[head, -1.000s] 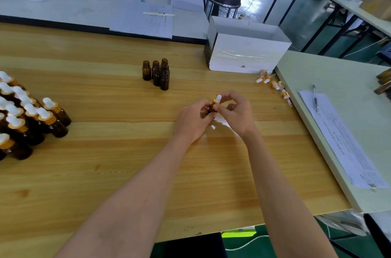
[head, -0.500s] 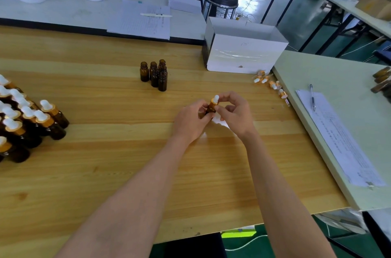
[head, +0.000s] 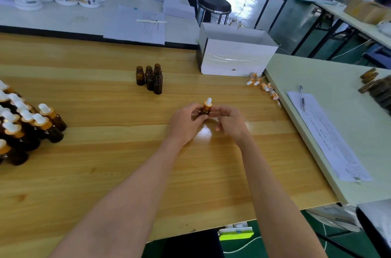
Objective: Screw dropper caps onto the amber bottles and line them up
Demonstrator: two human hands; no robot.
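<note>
Head view
L hand (head: pixel 186 123): my fingers grip small amber glass bottle (head: pixel 205 111), upright, over light wooden table (head: pixel 105 173), well in front of white cardboard box (head: pixel 234 58).
Cap: white-bulb gold-collar dropper cap (head: pixel 208 102) sits on the bottle's neck.
R hand (head: pixel 231 122): fingers loosely curled just right of bottle; can't tell if touching.
Uncapped amber bottles (head: pixel 151 78): cluster front-left of box.
Loose dropper caps (head: pixel 264 86): by box's front-right corner.
Capped bottles (head: pixel 27 124): grouped far left of box.

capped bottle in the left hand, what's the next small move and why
Probably the left hand carries the bottle over to the capped bottles on the left: its dropper cap looks seated and the right hand holds nothing.
</note>
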